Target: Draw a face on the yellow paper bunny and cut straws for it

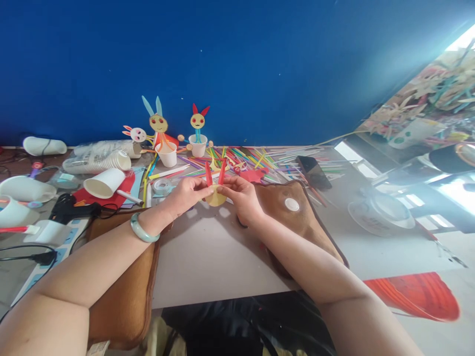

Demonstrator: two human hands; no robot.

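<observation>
Between my two hands, just above the table [208, 257], is a round yellow paper disc [215, 198] with two red paper ears [221, 173] standing up from its top edge. My left hand [191, 195] pinches the disc's upper left side by one ear. From the right, my right hand [243, 195] pinches it at the base of the other ear. Fingers cover part of the joints between ears and disc. Behind stand paper cups holding rabbit figures: one with pale blue ears [159, 123], one with red ears [197, 120].
Coloured pipe cleaners [260, 158] lie scattered along the blue wall, with a dark phone [314, 172] on the right. Brown cushions [124, 287] flank my arms. On the left are paper cups [104, 183], a glue gun [70, 210] and a power strip [74, 237].
</observation>
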